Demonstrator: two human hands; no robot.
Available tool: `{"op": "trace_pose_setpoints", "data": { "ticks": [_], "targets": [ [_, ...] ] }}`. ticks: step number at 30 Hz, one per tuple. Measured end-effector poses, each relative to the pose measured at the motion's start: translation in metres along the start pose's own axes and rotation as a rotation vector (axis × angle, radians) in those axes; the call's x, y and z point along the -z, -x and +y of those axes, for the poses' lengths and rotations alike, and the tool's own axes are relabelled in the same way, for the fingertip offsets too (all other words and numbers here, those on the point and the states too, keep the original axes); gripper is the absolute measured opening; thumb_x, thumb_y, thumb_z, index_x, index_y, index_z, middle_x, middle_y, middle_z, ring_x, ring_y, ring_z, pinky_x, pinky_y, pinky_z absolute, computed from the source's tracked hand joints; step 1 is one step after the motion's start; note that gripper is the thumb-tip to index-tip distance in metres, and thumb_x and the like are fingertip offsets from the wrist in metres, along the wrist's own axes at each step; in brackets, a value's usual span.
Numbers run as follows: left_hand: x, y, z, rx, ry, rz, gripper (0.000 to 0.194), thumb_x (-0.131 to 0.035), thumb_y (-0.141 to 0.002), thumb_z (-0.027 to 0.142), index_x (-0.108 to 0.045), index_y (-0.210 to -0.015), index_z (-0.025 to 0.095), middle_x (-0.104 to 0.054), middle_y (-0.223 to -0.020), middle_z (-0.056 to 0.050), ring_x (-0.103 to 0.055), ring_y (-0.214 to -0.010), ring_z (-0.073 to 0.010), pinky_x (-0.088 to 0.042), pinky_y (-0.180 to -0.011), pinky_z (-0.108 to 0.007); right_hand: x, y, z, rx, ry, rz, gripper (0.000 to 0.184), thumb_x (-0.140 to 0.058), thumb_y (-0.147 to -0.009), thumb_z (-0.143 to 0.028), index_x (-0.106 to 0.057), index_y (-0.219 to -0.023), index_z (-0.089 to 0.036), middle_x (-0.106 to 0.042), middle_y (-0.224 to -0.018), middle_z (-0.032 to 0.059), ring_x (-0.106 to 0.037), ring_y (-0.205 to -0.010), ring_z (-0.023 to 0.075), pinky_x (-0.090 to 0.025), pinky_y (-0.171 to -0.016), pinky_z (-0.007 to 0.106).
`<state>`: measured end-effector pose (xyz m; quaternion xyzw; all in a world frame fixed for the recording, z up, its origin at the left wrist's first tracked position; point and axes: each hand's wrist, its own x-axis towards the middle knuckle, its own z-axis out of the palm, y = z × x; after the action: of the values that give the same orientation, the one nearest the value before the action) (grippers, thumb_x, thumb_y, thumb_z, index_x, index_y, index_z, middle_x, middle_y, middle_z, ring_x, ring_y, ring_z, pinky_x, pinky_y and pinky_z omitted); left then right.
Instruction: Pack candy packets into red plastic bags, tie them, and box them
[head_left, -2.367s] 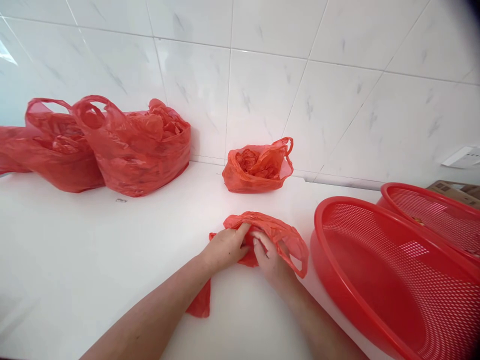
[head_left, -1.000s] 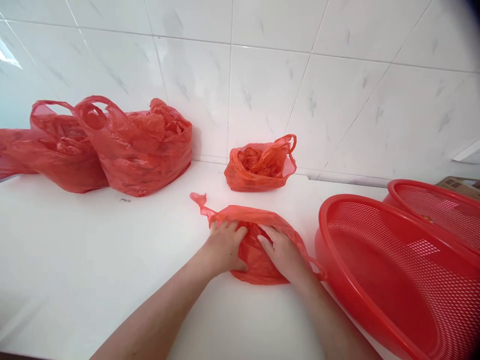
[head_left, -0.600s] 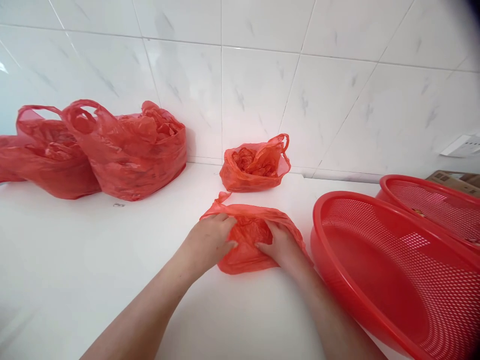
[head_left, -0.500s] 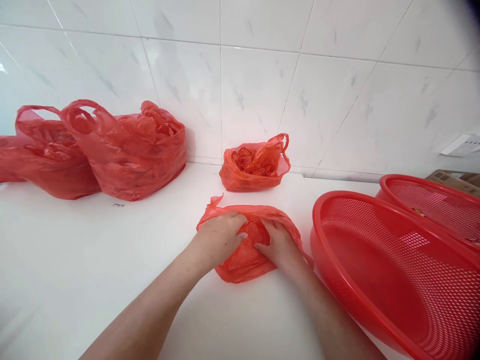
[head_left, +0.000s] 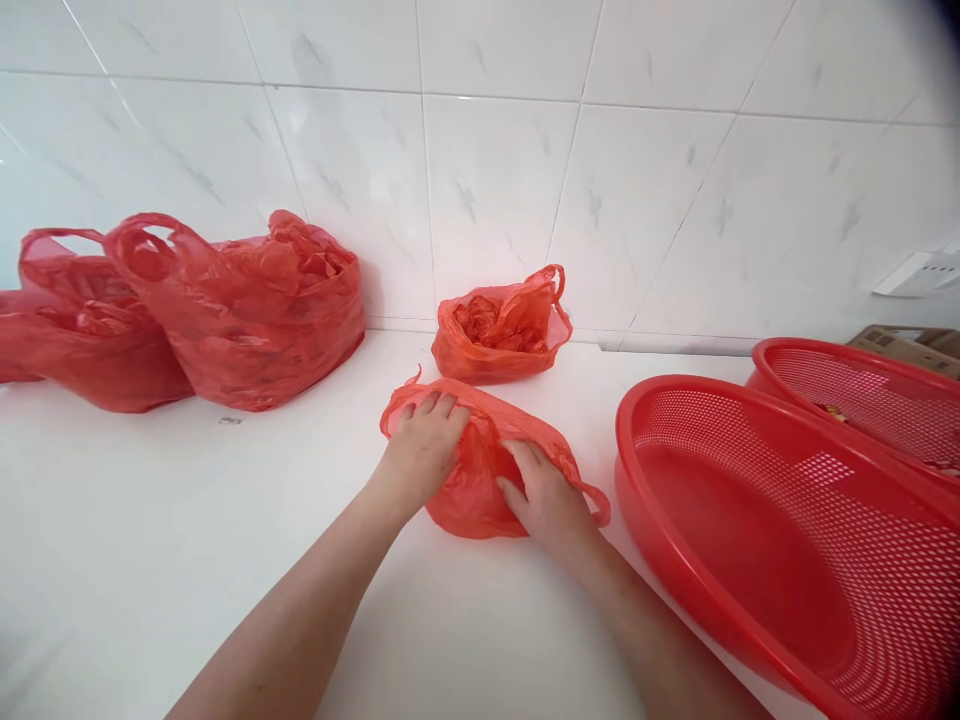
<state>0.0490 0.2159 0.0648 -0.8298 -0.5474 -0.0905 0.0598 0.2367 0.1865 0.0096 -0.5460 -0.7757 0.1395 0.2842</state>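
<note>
A thin red plastic bag [head_left: 480,515] lies on the white tabletop in front of me, its mouth turned up. My left hand [head_left: 424,445] is curled over the left part of the bag's rim, fingers bent onto the film and thumb out of sight. Inside the right part of the mouth is my right hand [head_left: 546,495], with thumb and fingers apart and resting against the plastic. Crumpled red film shows between the hands. One handle loop sticks out past my right wrist. What lies deeper in the bag is hidden.
A smaller red bag [head_left: 499,350] with crumpled film stands behind, near the tiled wall [head_left: 495,200]. Fuller red bags [head_left: 262,330] stand at the left. Red perforated baskets [head_left: 742,540] occupy the right side, with a cardboard box [head_left: 911,345] behind. A socket plate [head_left: 919,272] is on the wall.
My left hand has turned and moved slightly left and forward onto the rim, its fingers now pointing away. The bag has shifted a little, and its right handle loop stands out more.
</note>
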Motion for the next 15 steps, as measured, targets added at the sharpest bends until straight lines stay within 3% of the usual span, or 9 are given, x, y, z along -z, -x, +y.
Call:
{"op": "trace_pose_setpoints", "data": {
  "ticks": [2, 5, 7, 9, 12, 15],
  "targets": [
    [-0.005, 0.003, 0.004, -0.029, 0.036, -0.038, 0.035, -0.057, -0.07, 0.008, -0.054, -0.103, 0.02, -0.058, -0.109, -0.009, -0.052, -0.104, -0.025, -0.044, -0.078, -0.035, -0.002, 0.0, -0.004, 0.08, -0.031, -0.016, 0.044, -0.044, -0.087, -0.026, -0.047, -0.131, -0.025, -0.047, -0.137, 0.0082, -0.046, -0.123, 0.0255, -0.046, -0.091, 0.04],
    [-0.012, 0.005, 0.007, -0.046, 0.065, -0.086, 0.018, -0.058, -0.068, 0.01, -0.056, -0.084, 0.018, -0.061, -0.093, -0.008, -0.056, -0.09, -0.0231, -0.045, -0.069, -0.031, -0.004, 0.0, -0.009, 0.182, -0.062, -0.079, 0.046, -0.045, -0.089, -0.031, -0.045, -0.135, -0.023, -0.044, -0.141, 0.0076, -0.037, -0.131, 0.0261, -0.036, -0.104, 0.045],
    [-0.015, 0.007, 0.007, -0.051, 0.086, -0.133, 0.017, -0.059, -0.066, 0.01, -0.056, -0.08, 0.018, -0.062, -0.09, -0.007, -0.057, -0.086, -0.0224, -0.045, -0.066, -0.03, -0.004, 0.001, -0.01, 0.18, -0.106, -0.125, 0.049, -0.048, -0.088, -0.036, -0.044, -0.135, -0.026, -0.047, -0.139, 0.0072, -0.04, -0.128, 0.0269, -0.035, -0.104, 0.046],
    [-0.015, 0.009, 0.004, -0.014, 0.106, -0.209, 0.028, -0.06, -0.062, 0.009, -0.057, -0.088, 0.019, -0.064, -0.092, -0.005, -0.059, -0.083, -0.0215, -0.044, -0.062, -0.028, -0.003, 0.003, -0.006, 0.118, -0.218, -0.168, 0.046, -0.049, -0.087, -0.043, -0.049, -0.131, -0.028, -0.052, -0.133, 0.0069, -0.046, -0.122, 0.0266, -0.038, -0.1, 0.046],
    [-0.01, 0.015, -0.006, 0.076, 0.104, -0.311, 0.04, -0.06, -0.06, 0.007, -0.058, -0.098, 0.02, -0.066, -0.087, -0.003, -0.061, -0.072, -0.0205, -0.042, -0.056, -0.027, -0.005, 0.008, 0.009, 0.063, -0.408, -0.224, 0.045, -0.038, -0.089, -0.057, -0.061, -0.115, -0.029, -0.062, -0.119, 0.0064, -0.054, -0.115, 0.0239, -0.04, -0.097, 0.044],
    [0.002, 0.023, -0.019, 0.127, 0.094, -0.367, 0.03, -0.057, -0.06, 0.005, -0.061, -0.086, 0.02, -0.065, -0.074, -0.001, -0.061, -0.063, -0.0194, -0.04, -0.051, -0.026, -0.012, 0.015, 0.028, 0.128, -0.574, -0.265, 0.077, -0.01, -0.08, -0.078, -0.068, -0.095, -0.029, -0.069, -0.105, 0.0058, -0.057, -0.115, 0.0233, -0.041, -0.097, 0.044]
  ]
}}
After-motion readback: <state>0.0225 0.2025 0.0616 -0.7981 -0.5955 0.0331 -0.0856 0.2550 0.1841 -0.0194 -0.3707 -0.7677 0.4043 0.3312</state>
